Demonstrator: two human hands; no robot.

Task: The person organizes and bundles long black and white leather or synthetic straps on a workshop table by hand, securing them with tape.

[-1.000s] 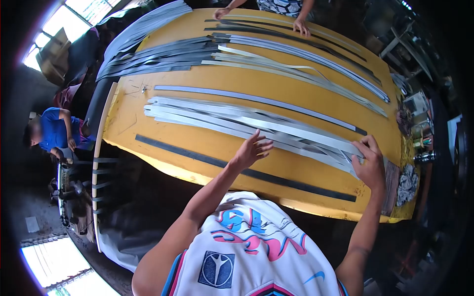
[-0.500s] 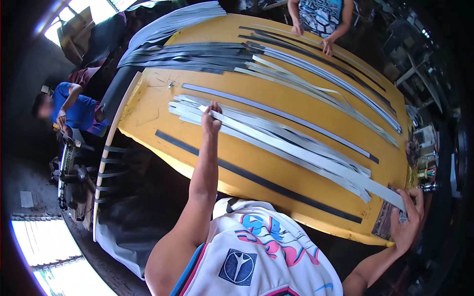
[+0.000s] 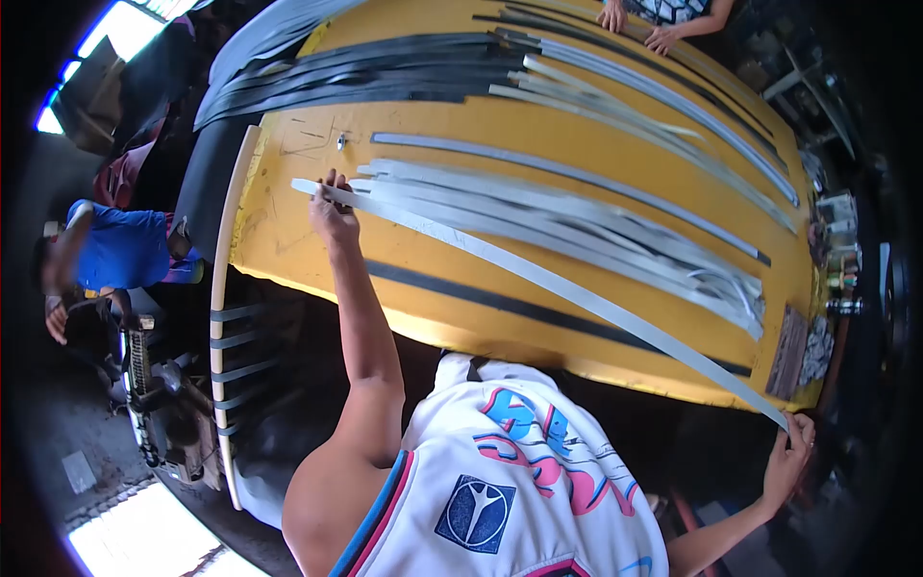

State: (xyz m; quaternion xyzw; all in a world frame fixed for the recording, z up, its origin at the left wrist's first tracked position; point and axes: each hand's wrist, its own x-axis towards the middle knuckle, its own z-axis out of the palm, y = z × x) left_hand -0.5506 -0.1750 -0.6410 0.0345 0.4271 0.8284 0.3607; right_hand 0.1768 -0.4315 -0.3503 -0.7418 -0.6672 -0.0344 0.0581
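Observation:
A long pale strip stretches diagonally between my two hands, above the yellow table. Near its left end my left hand pinches it, with a short bit sticking out past the fingers. My right hand grips the other end, beyond the table's front right edge. Just behind the held strip lies a bundle of similar pale strips. A black strip lies in front of the bundle and passes under the held strip. Behind the bundle is a single grey strip with dark edging.
Black strips and more pale strips cover the table's far side. Another person's hands rest at the far edge. A person in blue is at the left beside a machine. Black strips hang from a pale rail.
Both hands have drawn the pale strip off the bundle toward me; the left hand also moved left. The view has shifted, and the person in blue has changed posture.

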